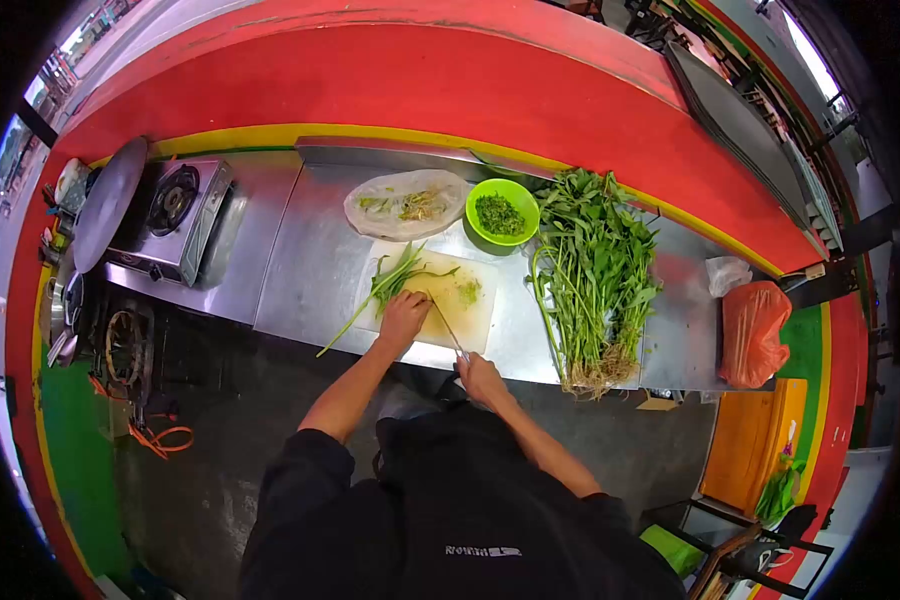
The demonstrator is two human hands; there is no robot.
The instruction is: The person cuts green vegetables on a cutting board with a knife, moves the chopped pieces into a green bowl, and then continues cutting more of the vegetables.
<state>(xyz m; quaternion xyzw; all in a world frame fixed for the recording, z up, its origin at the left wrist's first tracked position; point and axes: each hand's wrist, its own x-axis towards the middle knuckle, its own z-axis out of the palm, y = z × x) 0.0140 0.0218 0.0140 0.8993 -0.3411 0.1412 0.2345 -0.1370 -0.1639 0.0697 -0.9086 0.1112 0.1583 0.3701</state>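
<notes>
My left hand (405, 318) is closed around stalks of leafy greens (398, 277) that lie across a pale cutting board (478, 318). In my right hand (481, 378) is the handle of a knife (445, 322), whose blade points up and left over the board, close to the left fingertips. A small heap of chopped greens (469, 291) lies on the board to the right of the blade. Above the board stands a green bowl (530, 212) with finely chopped greens in it. Beside the bowl is a clear plastic bag (370, 212) with plant trimmings on it.
A large bunch of leafy greens with roots (595, 270) lies on the steel counter (315, 250), right of the board. A gas stove (175, 205) and a round metal lid (110, 205) stand at the left. An orange plastic bag (753, 335) sits at the counter's right end.
</notes>
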